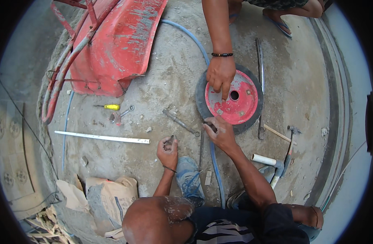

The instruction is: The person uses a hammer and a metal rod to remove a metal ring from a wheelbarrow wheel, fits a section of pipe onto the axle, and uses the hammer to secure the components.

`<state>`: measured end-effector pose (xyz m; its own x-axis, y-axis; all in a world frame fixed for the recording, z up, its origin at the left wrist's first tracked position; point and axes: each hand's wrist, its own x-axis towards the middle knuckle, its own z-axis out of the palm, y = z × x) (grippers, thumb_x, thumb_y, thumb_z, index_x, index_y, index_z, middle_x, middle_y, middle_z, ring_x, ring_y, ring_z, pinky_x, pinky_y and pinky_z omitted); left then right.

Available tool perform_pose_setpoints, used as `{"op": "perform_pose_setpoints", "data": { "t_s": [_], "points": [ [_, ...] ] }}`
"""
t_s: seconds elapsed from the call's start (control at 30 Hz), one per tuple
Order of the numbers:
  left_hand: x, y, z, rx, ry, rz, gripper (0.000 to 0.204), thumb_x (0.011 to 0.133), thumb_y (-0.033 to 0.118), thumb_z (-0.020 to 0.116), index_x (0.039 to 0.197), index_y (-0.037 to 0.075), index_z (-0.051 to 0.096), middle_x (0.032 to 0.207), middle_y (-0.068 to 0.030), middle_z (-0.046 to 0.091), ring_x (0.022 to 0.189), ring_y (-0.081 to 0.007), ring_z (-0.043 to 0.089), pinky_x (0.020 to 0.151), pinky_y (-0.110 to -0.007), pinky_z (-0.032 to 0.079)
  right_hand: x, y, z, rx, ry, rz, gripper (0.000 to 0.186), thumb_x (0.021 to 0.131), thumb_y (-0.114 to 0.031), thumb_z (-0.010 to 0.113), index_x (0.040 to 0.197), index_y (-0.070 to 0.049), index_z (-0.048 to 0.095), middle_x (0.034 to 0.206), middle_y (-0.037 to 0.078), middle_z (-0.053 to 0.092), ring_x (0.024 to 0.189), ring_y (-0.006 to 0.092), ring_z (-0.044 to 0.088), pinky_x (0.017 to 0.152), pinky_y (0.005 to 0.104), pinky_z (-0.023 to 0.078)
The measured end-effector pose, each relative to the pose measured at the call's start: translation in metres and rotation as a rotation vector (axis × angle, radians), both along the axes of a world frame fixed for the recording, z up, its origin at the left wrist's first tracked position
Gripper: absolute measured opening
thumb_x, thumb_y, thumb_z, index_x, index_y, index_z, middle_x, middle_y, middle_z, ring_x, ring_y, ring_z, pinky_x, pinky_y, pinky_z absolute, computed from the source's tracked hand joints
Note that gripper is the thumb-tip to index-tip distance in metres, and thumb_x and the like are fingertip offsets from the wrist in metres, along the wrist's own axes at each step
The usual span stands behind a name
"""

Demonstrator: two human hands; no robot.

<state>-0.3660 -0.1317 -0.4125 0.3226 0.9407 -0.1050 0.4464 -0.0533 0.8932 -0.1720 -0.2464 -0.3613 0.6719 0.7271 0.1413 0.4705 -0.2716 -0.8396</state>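
A wheel with a black tyre and a worn red rim (244, 106) lies flat on the ground, right of centre. My right hand (221, 133) is at the tyre's near edge, its fingers curled around something small and dark that I cannot make out. Lower left of it, my left hand (167, 149) is closed with a small dark piece between thumb and fingers; its kind is unclear. Another person's hand (221, 77), with a beaded bracelet, reaches from the far side and points a finger onto the rim. Between my hands and the wheel lies a metal spanner (181, 122).
An overturned red wheelbarrow (113, 49) lies far left. Nearby are a yellow-handled screwdriver (112, 107), a wrench (127, 110) and a white strip (105, 137). A blue hose (214, 166) runs under the wheel. A hammer (291, 142), pipe (263, 159) and torn paper bag (117, 199) lie around.
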Motion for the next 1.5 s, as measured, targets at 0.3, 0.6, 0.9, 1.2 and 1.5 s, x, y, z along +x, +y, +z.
{"op": "perform_pose_setpoints", "data": {
  "t_s": [0.3, 0.6, 0.9, 1.2, 1.5],
  "points": [
    [-0.004, 0.010, -0.006, 0.021, 0.072, -0.052, 0.037, 0.080, 0.008, 0.074, 0.112, -0.001, 0.057, 0.093, -0.0083, 0.064, 0.061, -0.0068, 0.056, 0.056, -0.022, 0.046, -0.030, 0.032, -0.029, -0.209, -0.092, 0.146, 0.023, 0.077, -0.014, 0.071, 0.097, -0.004, 0.063, 0.088, 0.016, 0.056, 0.087, 0.0361, 0.059, 0.074, 0.0451, 0.049],
    [0.011, -0.028, 0.001, -0.066, -0.216, -0.173, 0.045, 0.078, 0.004, 0.075, 0.116, -0.002, 0.054, 0.092, -0.0082, 0.062, 0.057, -0.0043, 0.052, 0.051, -0.018, 0.040, 0.000, -0.005, -0.017, -0.131, -0.173, -0.150, 0.033, 0.080, -0.012, 0.069, 0.111, -0.004, 0.062, 0.091, 0.016, 0.057, 0.079, 0.0354, 0.060, 0.070, 0.0437, 0.050],
    [0.012, -0.043, -0.014, -0.066, -0.164, -0.275, 0.043, 0.081, 0.002, 0.072, 0.119, -0.002, 0.051, 0.093, -0.0062, 0.060, 0.059, -0.0030, 0.050, 0.052, -0.017, 0.037, 0.009, -0.016, -0.008, -0.378, -0.114, -0.056, 0.029, 0.085, -0.017, 0.062, 0.107, 0.001, 0.057, 0.103, 0.022, 0.054, 0.092, 0.0387, 0.060, 0.074, 0.0486, 0.050],
    [0.013, -0.034, -0.017, -0.021, -0.156, -0.276, 0.044, 0.081, 0.002, 0.072, 0.119, -0.002, 0.051, 0.099, -0.0079, 0.060, 0.057, -0.0036, 0.051, 0.051, -0.018, 0.038, 0.003, -0.008, -0.010, -0.335, -0.133, -0.042, 0.029, 0.085, -0.014, 0.059, 0.110, 0.002, 0.056, 0.105, 0.021, 0.053, 0.093, 0.0387, 0.060, 0.074, 0.0484, 0.052],
    [0.015, -0.040, -0.018, -0.041, -0.153, -0.290, 0.044, 0.080, -0.001, 0.072, 0.119, -0.002, 0.051, 0.101, -0.0090, 0.059, 0.058, -0.0041, 0.051, 0.051, -0.018, 0.038, 0.004, -0.014, -0.015, -0.388, -0.101, -0.049, 0.030, 0.084, -0.011, 0.056, 0.112, 0.003, 0.055, 0.109, 0.021, 0.053, 0.098, 0.0382, 0.059, 0.075, 0.0475, 0.053]
  ]
}}
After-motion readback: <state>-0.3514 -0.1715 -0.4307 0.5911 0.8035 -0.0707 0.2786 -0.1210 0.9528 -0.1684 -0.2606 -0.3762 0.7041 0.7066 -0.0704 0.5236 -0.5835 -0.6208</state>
